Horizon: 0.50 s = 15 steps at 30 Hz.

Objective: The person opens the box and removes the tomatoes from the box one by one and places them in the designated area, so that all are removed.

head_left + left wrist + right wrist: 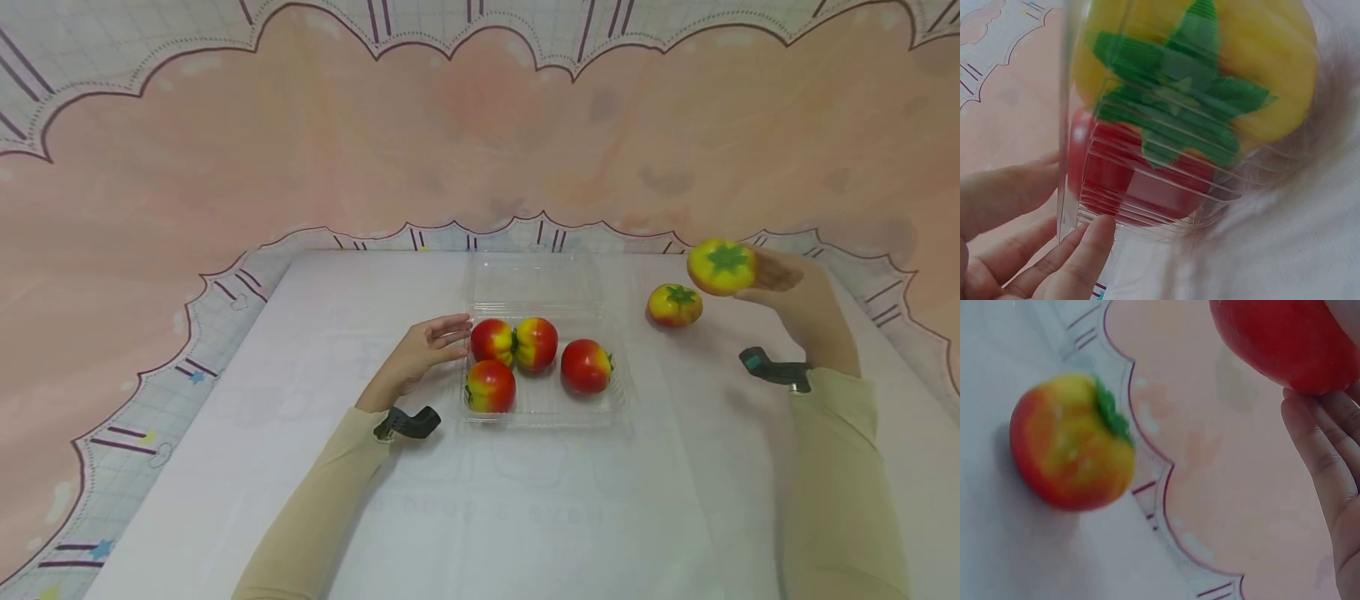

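My right hand grips a persimmon, yellow at the top with a green leafy cap, up above the table at the right. Its underside shows red in the right wrist view. Just left of that hand, a second persimmon rests on the table. A clear plastic clamshell box stands in the middle with its lid folded back. Inside lie several red-and-yellow persimmons, two of them pressed together. With fairly straight fingers, my left hand touches the box's left rim.
A white cloth with faint printing covers the table. Behind it hangs a peach-coloured patterned cloth with a scalloped border. Dark camera mounts sit on both wrists.
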Each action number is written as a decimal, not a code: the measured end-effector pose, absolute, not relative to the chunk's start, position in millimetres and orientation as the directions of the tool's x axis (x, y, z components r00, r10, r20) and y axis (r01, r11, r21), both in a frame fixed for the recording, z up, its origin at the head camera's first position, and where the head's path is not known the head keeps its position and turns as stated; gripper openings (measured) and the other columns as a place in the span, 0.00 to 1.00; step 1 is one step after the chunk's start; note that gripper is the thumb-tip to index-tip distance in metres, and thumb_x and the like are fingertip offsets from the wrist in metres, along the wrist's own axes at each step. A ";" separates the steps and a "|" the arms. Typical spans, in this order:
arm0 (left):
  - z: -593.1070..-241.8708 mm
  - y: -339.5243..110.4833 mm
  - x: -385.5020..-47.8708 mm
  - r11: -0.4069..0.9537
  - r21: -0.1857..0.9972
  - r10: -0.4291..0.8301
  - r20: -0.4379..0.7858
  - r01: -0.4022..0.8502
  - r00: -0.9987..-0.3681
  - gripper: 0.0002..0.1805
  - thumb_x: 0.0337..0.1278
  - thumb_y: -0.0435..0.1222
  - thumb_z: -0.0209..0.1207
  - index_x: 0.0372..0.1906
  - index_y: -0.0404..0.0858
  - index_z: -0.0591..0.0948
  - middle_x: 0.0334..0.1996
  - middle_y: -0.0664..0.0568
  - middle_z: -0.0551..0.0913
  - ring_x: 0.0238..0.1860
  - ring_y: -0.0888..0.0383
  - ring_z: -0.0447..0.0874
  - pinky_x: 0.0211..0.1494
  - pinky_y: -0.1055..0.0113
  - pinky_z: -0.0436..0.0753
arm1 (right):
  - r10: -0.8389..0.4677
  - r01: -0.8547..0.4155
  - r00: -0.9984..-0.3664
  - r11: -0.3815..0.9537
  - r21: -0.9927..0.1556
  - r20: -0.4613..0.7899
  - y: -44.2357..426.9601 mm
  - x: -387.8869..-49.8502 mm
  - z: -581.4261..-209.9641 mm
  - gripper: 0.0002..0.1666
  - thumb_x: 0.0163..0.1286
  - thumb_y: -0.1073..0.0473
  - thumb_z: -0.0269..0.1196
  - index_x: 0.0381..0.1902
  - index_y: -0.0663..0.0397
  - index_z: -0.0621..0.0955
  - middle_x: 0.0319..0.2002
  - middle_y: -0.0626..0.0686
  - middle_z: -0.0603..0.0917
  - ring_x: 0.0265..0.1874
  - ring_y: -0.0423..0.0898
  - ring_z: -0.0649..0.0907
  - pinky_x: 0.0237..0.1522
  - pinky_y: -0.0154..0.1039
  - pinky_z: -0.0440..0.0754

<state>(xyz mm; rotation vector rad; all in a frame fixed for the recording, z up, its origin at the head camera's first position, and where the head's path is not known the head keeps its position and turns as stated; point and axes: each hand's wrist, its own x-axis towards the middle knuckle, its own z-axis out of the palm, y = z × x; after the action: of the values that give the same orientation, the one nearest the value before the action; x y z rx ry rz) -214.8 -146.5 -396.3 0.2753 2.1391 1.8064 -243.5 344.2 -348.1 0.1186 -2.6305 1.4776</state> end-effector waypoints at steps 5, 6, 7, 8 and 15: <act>-394.6 -147.9 -213.2 0.177 0.982 0.353 -0.124 -0.063 -0.927 0.31 0.58 0.27 0.57 0.68 0.33 0.64 0.66 0.37 0.67 0.68 0.44 0.66 0.65 0.56 0.71 | 0.017 -0.047 -0.998 0.541 -0.840 0.067 359.8 -246.0 -362.5 0.41 0.63 0.51 0.63 0.71 0.35 0.59 0.71 0.41 0.62 0.71 0.42 0.62 0.72 0.37 0.60; -394.5 -148.1 -212.9 0.176 0.982 0.352 -0.127 -0.068 -0.927 0.31 0.58 0.27 0.57 0.68 0.33 0.64 0.66 0.37 0.67 0.68 0.44 0.66 0.65 0.56 0.71 | 0.014 -0.042 -0.998 0.529 -0.848 0.058 362.1 -246.5 -365.3 0.41 0.64 0.51 0.62 0.72 0.36 0.59 0.71 0.41 0.61 0.72 0.41 0.61 0.72 0.38 0.59; -394.5 -148.4 -212.7 0.177 0.982 0.351 -0.130 -0.070 -0.927 0.31 0.58 0.27 0.57 0.68 0.33 0.64 0.66 0.37 0.67 0.68 0.44 0.66 0.65 0.56 0.71 | 0.015 -0.033 -0.999 0.521 -0.853 0.048 364.4 -246.8 -367.6 0.41 0.64 0.51 0.62 0.72 0.35 0.58 0.72 0.41 0.60 0.72 0.41 0.60 0.73 0.38 0.57; -394.8 -148.6 -212.7 0.178 0.981 0.350 -0.131 -0.072 -0.927 0.31 0.58 0.27 0.57 0.68 0.33 0.64 0.66 0.37 0.67 0.68 0.44 0.66 0.64 0.57 0.72 | 0.014 -0.028 -0.999 0.512 -0.859 0.041 366.4 -247.4 -369.7 0.41 0.64 0.51 0.62 0.72 0.36 0.57 0.72 0.41 0.60 0.72 0.41 0.59 0.73 0.36 0.57; -396.3 -149.1 -212.4 0.181 0.981 0.350 -0.129 -0.068 -0.928 0.32 0.58 0.28 0.58 0.67 0.33 0.64 0.66 0.38 0.67 0.68 0.45 0.66 0.65 0.56 0.71 | 0.031 0.060 -0.998 0.474 -0.878 -0.051 374.1 -249.2 -379.5 0.45 0.63 0.45 0.62 0.73 0.33 0.54 0.74 0.42 0.53 0.74 0.44 0.53 0.74 0.53 0.45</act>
<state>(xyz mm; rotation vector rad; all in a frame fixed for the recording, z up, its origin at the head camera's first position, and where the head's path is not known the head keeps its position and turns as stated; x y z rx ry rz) -212.4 -149.1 -396.3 0.2679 2.1377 1.8031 -249.2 374.1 -379.5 -0.0837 -2.7216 1.6229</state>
